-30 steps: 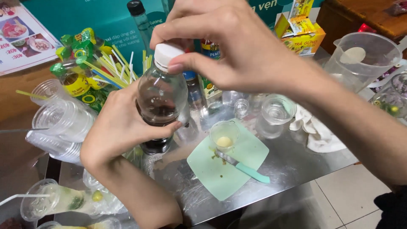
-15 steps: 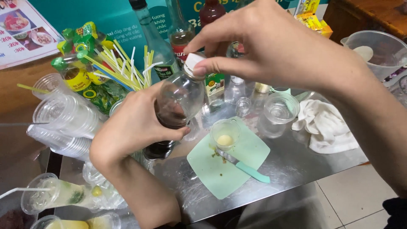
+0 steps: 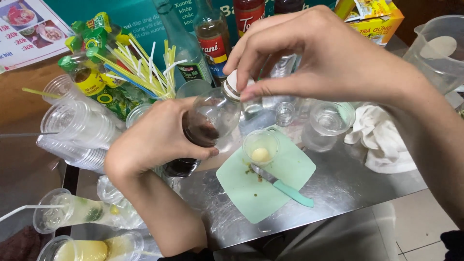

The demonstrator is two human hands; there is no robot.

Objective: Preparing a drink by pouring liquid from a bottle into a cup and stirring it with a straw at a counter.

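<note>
While tilted, clear plastic bottle [image 3: 208,126], white cap [image 3: 232,85].

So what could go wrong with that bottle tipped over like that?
The left hand holds the bottle tilted while the right hand pinches its white cap. If the cap comes off, the dark liquid might spill onto the metal table or miss the small cup. The knife on the green cutting board lies close to the left hand.
</note>
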